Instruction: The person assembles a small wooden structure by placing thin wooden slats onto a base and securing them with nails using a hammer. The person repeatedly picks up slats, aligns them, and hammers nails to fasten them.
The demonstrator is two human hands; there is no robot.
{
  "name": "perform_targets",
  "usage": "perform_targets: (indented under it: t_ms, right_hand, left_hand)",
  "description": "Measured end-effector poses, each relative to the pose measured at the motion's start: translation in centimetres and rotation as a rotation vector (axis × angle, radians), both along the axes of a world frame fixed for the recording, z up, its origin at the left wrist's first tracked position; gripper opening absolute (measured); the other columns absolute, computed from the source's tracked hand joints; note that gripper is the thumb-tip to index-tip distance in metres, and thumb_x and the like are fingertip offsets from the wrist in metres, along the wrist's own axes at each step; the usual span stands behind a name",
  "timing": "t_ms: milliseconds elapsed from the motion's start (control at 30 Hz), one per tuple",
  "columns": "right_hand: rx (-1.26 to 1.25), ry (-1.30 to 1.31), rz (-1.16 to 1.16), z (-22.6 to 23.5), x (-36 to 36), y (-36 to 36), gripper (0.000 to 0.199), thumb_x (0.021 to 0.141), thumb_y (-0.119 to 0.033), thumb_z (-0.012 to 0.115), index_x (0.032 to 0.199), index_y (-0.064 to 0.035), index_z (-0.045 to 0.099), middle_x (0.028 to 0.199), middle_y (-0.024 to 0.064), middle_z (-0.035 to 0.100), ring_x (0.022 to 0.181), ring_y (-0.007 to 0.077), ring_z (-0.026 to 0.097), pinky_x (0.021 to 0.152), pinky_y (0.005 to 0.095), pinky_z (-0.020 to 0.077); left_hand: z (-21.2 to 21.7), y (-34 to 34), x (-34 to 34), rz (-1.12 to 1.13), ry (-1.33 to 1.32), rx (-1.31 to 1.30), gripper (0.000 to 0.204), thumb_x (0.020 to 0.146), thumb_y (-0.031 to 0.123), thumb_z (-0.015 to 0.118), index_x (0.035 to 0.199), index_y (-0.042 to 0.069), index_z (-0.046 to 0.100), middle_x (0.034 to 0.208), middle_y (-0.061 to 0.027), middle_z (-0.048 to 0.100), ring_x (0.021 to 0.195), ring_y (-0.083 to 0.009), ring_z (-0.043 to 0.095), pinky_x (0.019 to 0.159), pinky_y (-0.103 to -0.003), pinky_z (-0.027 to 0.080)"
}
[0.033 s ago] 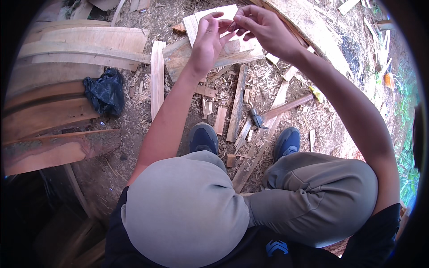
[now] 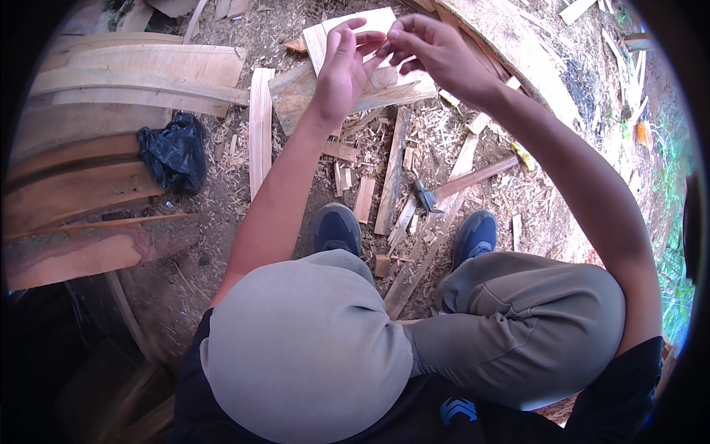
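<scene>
My left hand and my right hand meet at the far middle, raised over pale boards. Thumb and forefinger of the left seem pinched together, with its other fingers loosely curled and apart. Against them press the bent fingertips of the right, also in a pinch. Whatever lies between the fingertips is too small to make out. Below the hands is a pale flat board, partly covered by them, resting by a rougher plank. A hammer with a wooden handle lies on the ground near my right shoe.
Wood shavings and several offcuts litter the ground between my shoes. A narrow upright-lying board is left of my left forearm. Curved planks and a black plastic bag are at the left. A large timber slab lies far right.
The fingers of my right hand have shifted very slightly at the meeting point. All else stays in place.
</scene>
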State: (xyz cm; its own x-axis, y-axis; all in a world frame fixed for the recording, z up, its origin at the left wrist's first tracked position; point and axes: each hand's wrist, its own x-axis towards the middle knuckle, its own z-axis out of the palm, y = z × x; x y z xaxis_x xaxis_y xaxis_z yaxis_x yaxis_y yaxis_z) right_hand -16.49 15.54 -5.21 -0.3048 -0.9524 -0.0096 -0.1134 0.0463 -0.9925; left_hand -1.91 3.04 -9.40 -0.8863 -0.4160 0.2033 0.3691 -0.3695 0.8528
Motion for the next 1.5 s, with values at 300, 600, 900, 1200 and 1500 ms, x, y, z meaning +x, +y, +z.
perform_targets:
  t_ms: [300,600,900,1200,1500]
  right_hand:
    - [-0.012,0.025,0.208,-2.3,-0.3,-0.6,0.030,0.111,-0.029,0.050,0.119,-0.0009,0.057,0.108,0.0082,0.069,0.102,0.0141,0.068,0.095,0.0316,0.0544]
    - [0.025,0.058,0.236,-3.3,-0.8,-1.2,0.027,0.111,-0.027,0.050,0.117,-0.0014,0.057,0.108,0.0073,0.069,0.103,0.0142,0.067,0.096,0.0328,0.0533]
    - [0.061,0.137,0.224,-2.7,-0.4,-1.2,0.025,0.111,-0.027,0.049,0.113,-0.0025,0.055,0.108,0.0081,0.069,0.105,0.0154,0.067,0.097,0.0330,0.0532]
    - [0.027,0.150,0.217,-2.4,-0.2,-1.0,0.024,0.110,-0.026,0.050,0.111,-0.0034,0.058,0.102,0.0062,0.071,0.100,0.0144,0.068,0.094,0.0332,0.0534]
    - [0.036,0.150,0.162,-2.3,0.2,-1.0,0.021,0.110,-0.022,0.052,0.109,-0.0019,0.056,0.101,0.0062,0.070,0.098,0.0131,0.068,0.093,0.0309,0.0551]
  left_hand:
    - [0.3,0.0,0.2,0.057,0.023,0.112,0.062,0.110,0.054,0.024,0.149,0.006,0.026,0.140,-0.0239,0.042,0.137,-0.0321,0.042,0.121,-0.048,0.033]
    - [0.4,-0.3,0.5,0.042,0.035,0.213,0.056,0.111,0.048,0.030,0.147,0.005,0.031,0.141,-0.0251,0.043,0.137,-0.0332,0.043,0.120,-0.047,0.034]
    - [1.4,-1.3,1.2,0.284,-0.056,-0.102,0.025,0.106,0.011,0.049,0.127,0.001,0.055,0.118,-0.0140,0.066,0.118,-0.0256,0.064,0.105,-0.037,0.051]
    - [2.9,-1.3,4.5,0.275,-0.547,-0.726,0.006,0.094,-0.001,0.071,0.100,-0.001,0.070,0.104,-0.0078,0.075,0.100,-0.0129,0.071,0.091,-0.027,0.057]
    - [1.8,-0.7,4.3,0.294,-0.550,-0.755,0.012,0.089,-0.003,0.073,0.101,0.001,0.072,0.102,-0.0078,0.077,0.093,-0.0148,0.074,0.086,-0.027,0.059]
